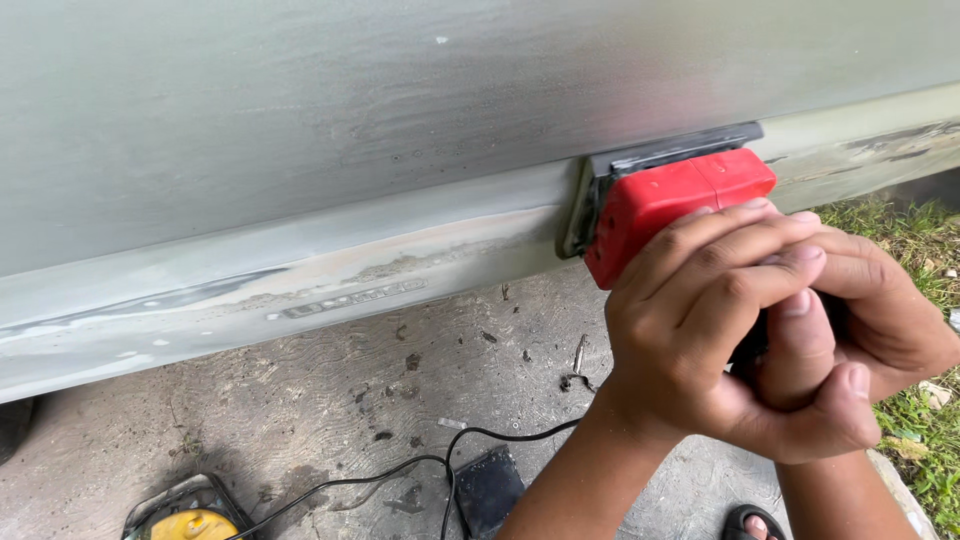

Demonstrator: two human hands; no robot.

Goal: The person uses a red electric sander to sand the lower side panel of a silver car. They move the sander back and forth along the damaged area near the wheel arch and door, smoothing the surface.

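A person's left hand [690, 320] and right hand [860, 330] clasp together around the rear of a red power sander [670, 205], fingers [740, 285] curled tightly shut over its body. The sander's flat pad presses against the lower sill of a grey vehicle panel [330, 265], where paint is worn to patchy filler. A black cord [400, 470] trails over the concrete floor [300, 400]; a yellow tool [190, 522] lies below. Sanding well here likely means keeping the pad flat with even pressure.

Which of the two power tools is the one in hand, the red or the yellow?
The red sander, gripped by both hands and pressed against the panel's lower edge. The yellow tool lies untouched on the concrete ground.
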